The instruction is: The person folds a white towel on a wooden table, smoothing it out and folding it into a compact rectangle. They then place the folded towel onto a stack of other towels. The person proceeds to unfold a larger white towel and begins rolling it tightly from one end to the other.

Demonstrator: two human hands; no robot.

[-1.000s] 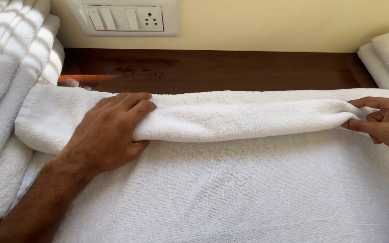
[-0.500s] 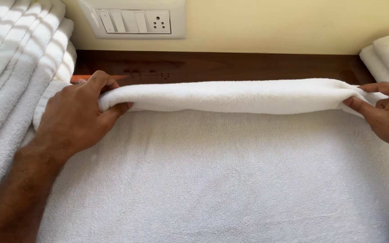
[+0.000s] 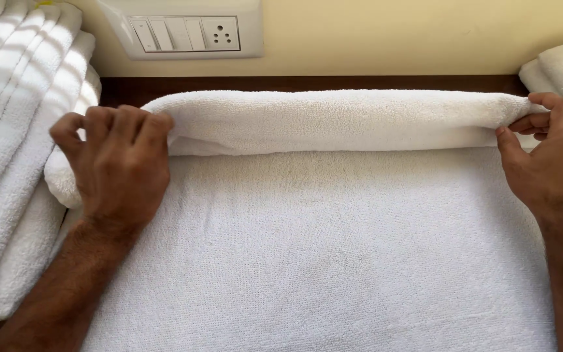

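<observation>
A white terry bath towel (image 3: 320, 261) lies spread flat, filling most of the view. Its far edge is rolled over into a long, thick roll (image 3: 333, 120) that runs from left to right along the back. The cloth looks soft and looped, faintly yellowed near the middle.

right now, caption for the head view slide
Both hands, left and right, grip the rolled edge of a white towel.

White towel (image 3: 333, 248) — matt, nubbly terry cloth; tabletop (image 3: 307, 83) dark polished wood; switch plate (image 3: 184, 29) smooth plastic.
</observation>
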